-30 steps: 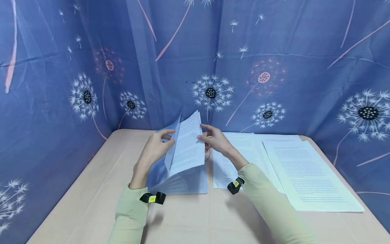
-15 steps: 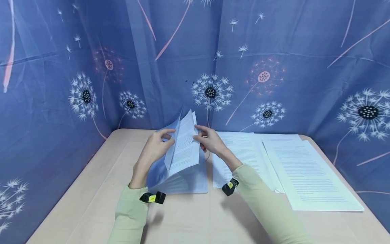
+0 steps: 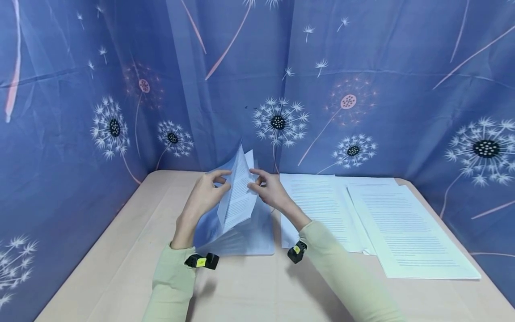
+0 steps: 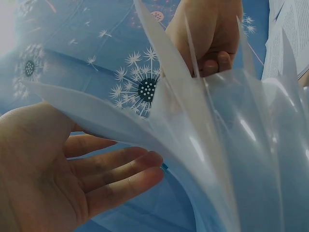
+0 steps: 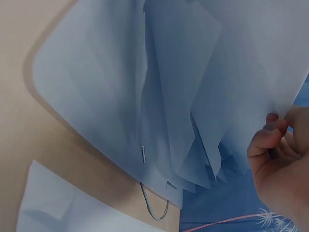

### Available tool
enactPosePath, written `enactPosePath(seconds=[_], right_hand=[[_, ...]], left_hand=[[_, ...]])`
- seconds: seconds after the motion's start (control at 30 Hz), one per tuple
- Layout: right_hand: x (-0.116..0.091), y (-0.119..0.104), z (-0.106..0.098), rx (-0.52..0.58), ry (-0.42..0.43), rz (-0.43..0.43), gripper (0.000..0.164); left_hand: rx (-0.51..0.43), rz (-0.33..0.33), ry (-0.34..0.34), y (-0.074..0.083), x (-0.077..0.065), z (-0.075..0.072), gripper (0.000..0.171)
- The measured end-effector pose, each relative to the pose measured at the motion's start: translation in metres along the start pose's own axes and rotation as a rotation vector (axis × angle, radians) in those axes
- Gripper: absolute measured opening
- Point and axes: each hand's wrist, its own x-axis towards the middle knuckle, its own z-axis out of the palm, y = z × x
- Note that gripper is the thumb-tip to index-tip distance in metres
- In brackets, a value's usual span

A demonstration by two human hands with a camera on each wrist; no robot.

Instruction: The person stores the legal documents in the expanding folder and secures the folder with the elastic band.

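Note:
A blue folder with clear plastic sleeves [image 3: 257, 241] lies spread at the middle left of the table, its leaves fanned up. My left hand [image 3: 205, 194] pinches a raised leaf of it between thumb and fingers. In the left wrist view, several clear sleeves [image 4: 241, 130] curve up beside that hand. Printed sheets [image 3: 240, 190] stand tilted in the folder, bowed along their length. The right hand [image 3: 272, 190] pinches their right edge with thumb and fingers. In the right wrist view, the right hand [image 5: 285, 164] grips a pale sheet [image 5: 260, 63] at its edge.
Printed pages [image 3: 318, 201] lie right of the folder, with another stack [image 3: 418, 232] further right. A thin cord loop [image 5: 157, 217] hangs from the folder's edge. A blue dandelion-print curtain [image 3: 225, 103] encloses the back and sides of the table [image 3: 132, 232].
My right hand has moved left toward the left hand, carrying the sheets' right edge, so they bow more and stand steeper. The left hand has stayed in place.

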Motion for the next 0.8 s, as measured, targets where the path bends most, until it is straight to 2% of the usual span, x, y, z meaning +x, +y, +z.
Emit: enactPosePath(seconds=[0.2, 0.4, 0.53, 0.8], right_hand=[[0.003, 0.001, 0.008, -0.107, 0.077, -0.082, 0.043], [0.001, 0.000, 0.011, -0.143, 0.043, -0.110, 0.035], [0.000, 0.000, 0.012, -0.163, 0.034, -0.107, 0.034], [0.000, -0.005, 0.013, -0.201, 0.049, -0.049, 0.033]], left_hand=[[-0.008, 0.006, -0.018, -0.001, 0.000, 0.001, 0.044], [-0.026, 0.017, -0.029, 0.000, 0.000, 0.002, 0.043], [-0.026, 0.014, -0.028, 0.001, 0.000, 0.002, 0.043], [-0.037, 0.015, -0.034, 0.002, -0.001, 0.002, 0.043]])
